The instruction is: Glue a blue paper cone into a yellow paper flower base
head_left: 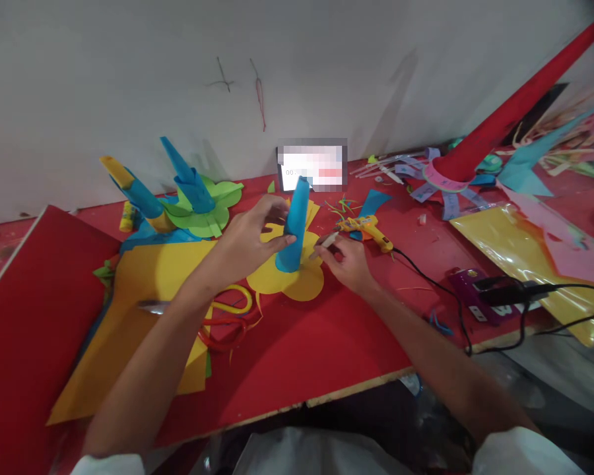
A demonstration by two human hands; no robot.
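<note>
My left hand (250, 234) is wrapped round a blue paper cone (294, 226) that stands upright on a yellow flower-shaped paper cutout (292, 280). My right hand (346, 260) is closed in a pinch on a thin pale stick (327, 243), whose tip points at the base of the cone. A yellow glue gun (369, 229) lies on the red table just beyond my right hand, its black cord running off to the right.
Finished blue cones on green paper flowers (198, 198) stand at the back left. Yellow paper sheets (143, 290) and scissors (218, 316) lie at the left. A power strip (480, 293), a large red cone (505, 112) and paper scraps fill the right. The table edge (327, 396) is near me.
</note>
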